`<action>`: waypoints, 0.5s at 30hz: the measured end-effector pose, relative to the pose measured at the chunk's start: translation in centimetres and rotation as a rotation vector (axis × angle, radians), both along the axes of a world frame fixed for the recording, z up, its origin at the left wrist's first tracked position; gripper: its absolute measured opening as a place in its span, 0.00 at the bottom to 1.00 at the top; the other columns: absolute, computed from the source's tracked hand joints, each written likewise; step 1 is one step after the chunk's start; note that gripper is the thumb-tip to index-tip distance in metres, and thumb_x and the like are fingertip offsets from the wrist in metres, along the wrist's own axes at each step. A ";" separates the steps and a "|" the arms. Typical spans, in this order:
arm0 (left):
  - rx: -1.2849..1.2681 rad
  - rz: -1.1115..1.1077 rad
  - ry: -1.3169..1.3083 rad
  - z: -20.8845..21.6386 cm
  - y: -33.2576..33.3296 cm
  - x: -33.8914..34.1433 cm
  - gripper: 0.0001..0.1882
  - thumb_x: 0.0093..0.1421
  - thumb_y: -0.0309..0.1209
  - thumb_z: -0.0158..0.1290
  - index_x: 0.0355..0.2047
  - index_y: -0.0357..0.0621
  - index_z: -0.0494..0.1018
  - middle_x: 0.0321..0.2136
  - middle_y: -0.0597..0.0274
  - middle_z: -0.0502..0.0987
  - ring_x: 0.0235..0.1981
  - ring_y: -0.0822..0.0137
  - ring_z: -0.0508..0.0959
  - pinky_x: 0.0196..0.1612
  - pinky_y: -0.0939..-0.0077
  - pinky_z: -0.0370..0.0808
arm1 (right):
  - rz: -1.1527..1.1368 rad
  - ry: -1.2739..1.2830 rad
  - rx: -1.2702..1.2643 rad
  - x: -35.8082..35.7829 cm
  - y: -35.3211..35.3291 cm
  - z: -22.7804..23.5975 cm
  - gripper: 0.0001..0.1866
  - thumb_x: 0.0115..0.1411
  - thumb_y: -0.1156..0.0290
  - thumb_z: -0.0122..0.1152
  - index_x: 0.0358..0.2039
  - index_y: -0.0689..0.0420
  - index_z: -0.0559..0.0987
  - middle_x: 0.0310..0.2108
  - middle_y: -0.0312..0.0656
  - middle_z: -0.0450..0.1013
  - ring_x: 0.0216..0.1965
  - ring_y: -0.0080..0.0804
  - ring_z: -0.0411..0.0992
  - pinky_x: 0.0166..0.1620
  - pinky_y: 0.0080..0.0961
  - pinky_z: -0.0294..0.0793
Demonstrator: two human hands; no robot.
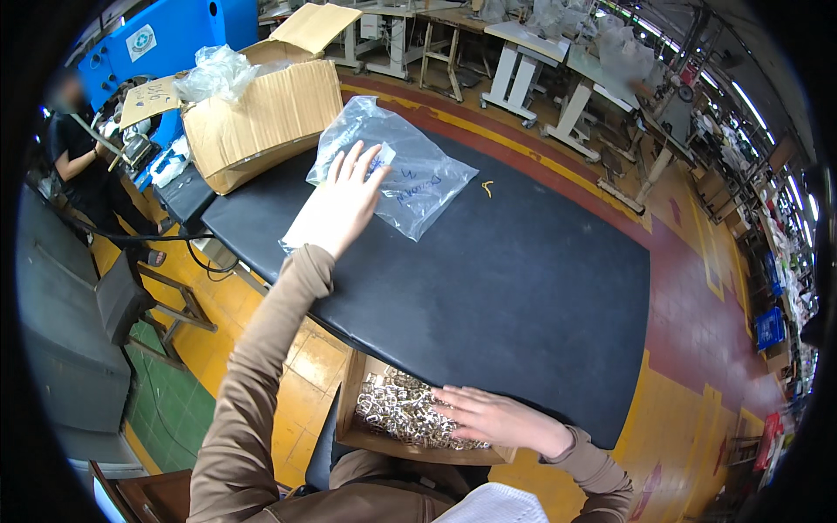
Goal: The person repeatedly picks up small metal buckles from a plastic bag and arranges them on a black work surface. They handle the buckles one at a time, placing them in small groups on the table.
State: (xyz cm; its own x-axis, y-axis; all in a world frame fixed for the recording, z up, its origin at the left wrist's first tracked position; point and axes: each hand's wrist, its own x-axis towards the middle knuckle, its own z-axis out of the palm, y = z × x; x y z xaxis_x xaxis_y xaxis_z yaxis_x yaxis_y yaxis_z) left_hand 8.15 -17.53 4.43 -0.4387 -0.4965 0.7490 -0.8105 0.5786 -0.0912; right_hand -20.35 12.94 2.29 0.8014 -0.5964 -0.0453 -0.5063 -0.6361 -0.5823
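My left hand (pixel 342 202) reaches over the far left of the black table and rests on or just above a clear plastic bag (pixel 418 187) with handwriting on it. Its fingers are stretched out and apart. Below the table's near edge, a wooden drawer (pixel 351 392) is pulled out, full of small shiny metal buckles (pixel 403 408). Over the drawer's right part lies my right hand (pixel 493 418), fingers extended above the buckles. Whether its fingertips touch them I cannot tell. A small yellow tie (pixel 487 188) lies right of the bag.
An open cardboard box (pixel 261 122) with crumpled clear plastic (pixel 218 74) stands at the table's far left corner. The padded black tabletop (pixel 497 296) spreads before me. At left are a chair (pixel 131 292) and another person (pixel 83 166). White-legged workstations (pixel 514 74) line the back.
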 end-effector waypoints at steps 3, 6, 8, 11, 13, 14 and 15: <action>0.129 0.082 -0.206 1.0 -3.1 0.8 0.09 0.63 0.31 0.62 0.44 0.49 0.81 0.49 0.60 0.82 0.64 0.59 0.74 0.73 0.47 0.60 | 0.054 -0.061 -0.016 -0.2 0.7 1.7 0.31 0.71 0.58 0.61 0.70 0.57 0.69 0.75 0.49 0.59 0.73 0.48 0.61 0.75 0.43 0.64; 0.177 0.012 -0.090 1.5 -3.5 1.1 0.09 0.63 0.33 0.62 0.43 0.50 0.82 0.46 0.61 0.84 0.62 0.61 0.77 0.73 0.45 0.60 | 0.005 -0.007 -0.048 -0.6 -0.3 3.5 0.30 0.70 0.60 0.63 0.68 0.58 0.72 0.75 0.49 0.60 0.72 0.49 0.64 0.73 0.43 0.67; 0.127 -0.070 -0.032 2.2 -2.4 1.0 0.11 0.62 0.36 0.64 0.43 0.49 0.82 0.44 0.60 0.84 0.58 0.59 0.79 0.70 0.46 0.62 | -0.084 -0.038 -0.090 -1.3 -0.8 4.7 0.25 0.68 0.64 0.66 0.63 0.57 0.77 0.72 0.49 0.64 0.70 0.50 0.67 0.71 0.44 0.69; -0.011 -0.205 -0.097 3.8 1.8 3.3 0.11 0.64 0.38 0.59 0.41 0.47 0.79 0.44 0.58 0.82 0.50 0.56 0.80 0.59 0.55 0.70 | -0.040 0.020 -0.169 -2.2 -2.6 5.0 0.22 0.66 0.65 0.68 0.59 0.57 0.80 0.68 0.52 0.68 0.66 0.53 0.70 0.67 0.43 0.71; 0.314 -0.239 -0.219 5.1 5.3 5.7 0.10 0.63 0.36 0.57 0.39 0.45 0.77 0.42 0.55 0.81 0.50 0.52 0.79 0.52 0.57 0.75 | 0.018 -0.024 -0.202 -2.5 -4.4 3.7 0.22 0.62 0.70 0.71 0.57 0.57 0.82 0.68 0.52 0.70 0.67 0.53 0.70 0.68 0.44 0.71; -0.021 -0.440 -0.056 5.3 7.8 7.0 0.08 0.63 0.36 0.57 0.37 0.47 0.76 0.42 0.57 0.80 0.50 0.53 0.79 0.54 0.56 0.74 | 0.085 -0.036 -0.229 -2.0 -6.1 2.7 0.24 0.58 0.71 0.74 0.57 0.56 0.83 0.70 0.53 0.68 0.68 0.55 0.69 0.68 0.44 0.72; 0.035 -0.407 -0.162 5.4 10.4 8.8 0.07 0.64 0.34 0.57 0.38 0.47 0.77 0.42 0.59 0.80 0.53 0.56 0.78 0.56 0.56 0.73 | 0.185 -0.047 -0.277 -1.3 -7.6 1.7 0.24 0.56 0.72 0.75 0.55 0.56 0.84 0.69 0.54 0.69 0.67 0.55 0.70 0.68 0.44 0.72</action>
State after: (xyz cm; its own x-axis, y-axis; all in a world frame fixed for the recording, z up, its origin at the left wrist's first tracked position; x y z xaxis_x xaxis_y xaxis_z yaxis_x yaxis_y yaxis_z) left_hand 16.98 -7.10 9.84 -0.7143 -0.2825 0.6403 -0.4926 0.8528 -0.1733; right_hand -21.68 5.36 3.95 0.8945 -0.4253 0.1375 -0.3444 -0.8518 -0.3948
